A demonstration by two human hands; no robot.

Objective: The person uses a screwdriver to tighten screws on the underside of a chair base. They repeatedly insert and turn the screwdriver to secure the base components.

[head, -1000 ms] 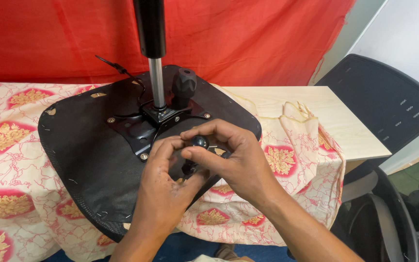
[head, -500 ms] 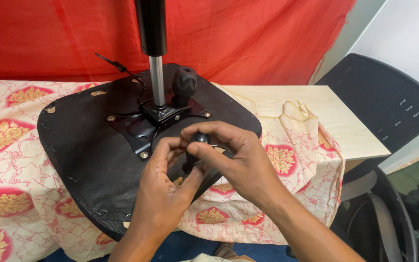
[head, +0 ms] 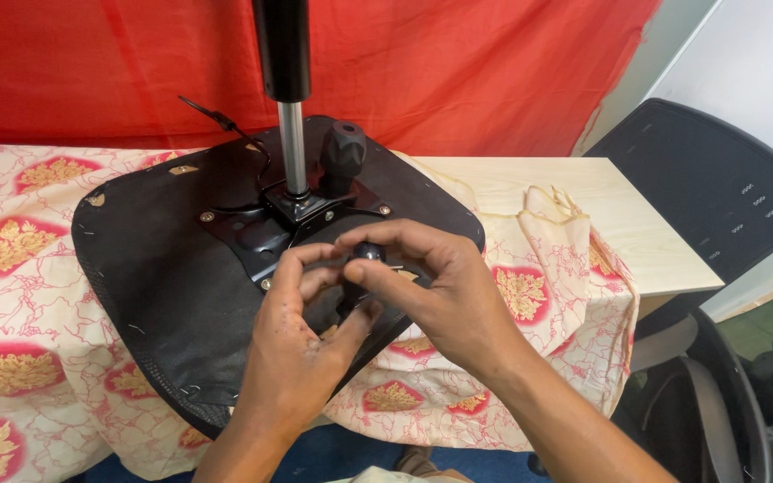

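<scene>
A wide red cloth backdrop hangs across the whole rear of the scene. Below it a cream cloth printed with red and gold flower patches covers most of the pale wooden surface, whose bare right end shows beyond the cloth's bunched edge. To the right of the surface stands a black plastic chair back, well apart from the hands.

On the cloth lies an upturned black fabric-covered chair seat, its stapled underside facing up. A black metal mounting plate is screwed to the middle of the seat, and from it a chrome and black gas-lift cylinder rises upright out of the top of the view. Just to the right of the cylinder a black ribbed plastic knob stands on the plate.

The left hand and the right hand meet over the near edge of the plate, touching each other. Between them sits a small round black plastic knob, just above the seat's front right part. The right hand's thumb and curled fingers pinch this small knob from above and from the side. The left hand's fingers bend in towards it from the left, the thumb pressing up beneath; whether they grip the knob itself or a part under it cannot be told.
</scene>
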